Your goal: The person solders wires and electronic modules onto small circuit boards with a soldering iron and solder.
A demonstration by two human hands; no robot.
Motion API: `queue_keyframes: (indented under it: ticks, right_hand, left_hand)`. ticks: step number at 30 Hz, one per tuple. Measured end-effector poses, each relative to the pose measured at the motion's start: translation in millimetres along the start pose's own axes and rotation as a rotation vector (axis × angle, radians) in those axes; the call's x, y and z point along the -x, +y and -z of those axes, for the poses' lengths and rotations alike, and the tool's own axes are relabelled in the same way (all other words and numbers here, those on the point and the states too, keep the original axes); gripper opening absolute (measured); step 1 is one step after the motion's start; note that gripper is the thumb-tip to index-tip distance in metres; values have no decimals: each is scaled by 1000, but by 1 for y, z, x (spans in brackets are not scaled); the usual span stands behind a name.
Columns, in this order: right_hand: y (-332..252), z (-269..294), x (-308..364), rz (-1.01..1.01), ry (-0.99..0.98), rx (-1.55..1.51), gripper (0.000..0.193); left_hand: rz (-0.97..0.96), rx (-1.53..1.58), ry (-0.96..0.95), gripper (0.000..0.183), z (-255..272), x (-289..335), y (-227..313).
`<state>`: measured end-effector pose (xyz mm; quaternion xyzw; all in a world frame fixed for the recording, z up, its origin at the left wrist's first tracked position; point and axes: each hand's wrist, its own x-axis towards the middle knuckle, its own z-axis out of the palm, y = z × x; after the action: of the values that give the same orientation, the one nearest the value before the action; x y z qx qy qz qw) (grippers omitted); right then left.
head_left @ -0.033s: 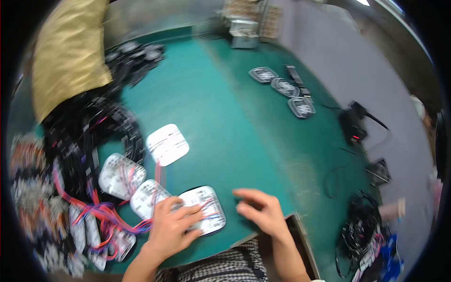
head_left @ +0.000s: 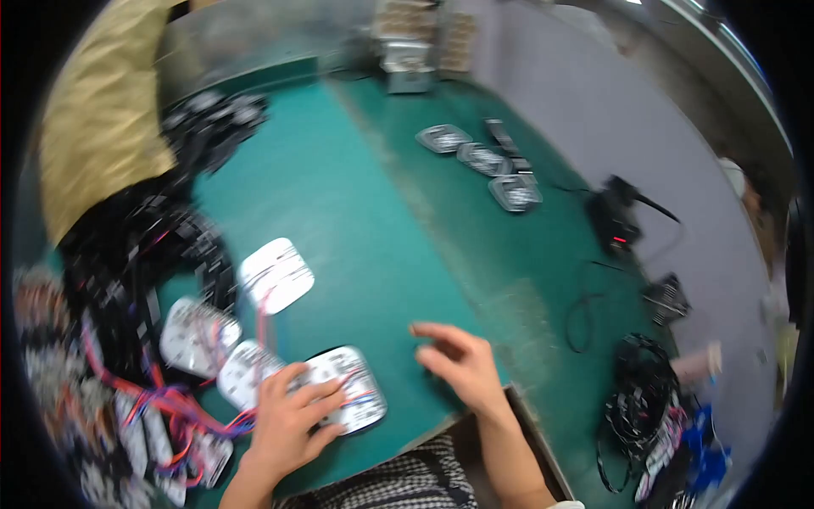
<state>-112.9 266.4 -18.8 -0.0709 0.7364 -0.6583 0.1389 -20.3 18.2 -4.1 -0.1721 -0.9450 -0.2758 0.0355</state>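
My left hand (head_left: 292, 416) lies on a white rounded pad (head_left: 360, 394) with dark print and red wires, holding it down on the green table (head_left: 373, 246) near the front edge. My right hand (head_left: 458, 360) hovers just right of that pad, its fingers loosely curled and apart, holding nothing. Three more white pads lie to the left: one (head_left: 275, 273) further back, one (head_left: 199, 335) beside it, and one (head_left: 246, 373) touching my left hand. Red and blue wires (head_left: 178, 403) trail from them.
A heap of black cables (head_left: 144, 246) fills the left side, next to a person in a yellow garment (head_left: 102, 127). Three grey pads (head_left: 483, 159) lie at the back right. A black device (head_left: 615, 216) and coiled cables (head_left: 636, 399) sit at the right.
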Motion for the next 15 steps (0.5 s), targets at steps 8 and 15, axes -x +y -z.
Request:
queue_keyframes:
  ticks: [8, 15]
  right_hand:
    - [-2, 209, -142, 236, 1033, -577, 34]
    - [-12, 379, -156, 334, 1269, -428, 69]
  left_hand:
    - [-70, -11, 0, 38, 8, -8, 10]
    - [-17, 5, 66, 42, 12, -6, 1]
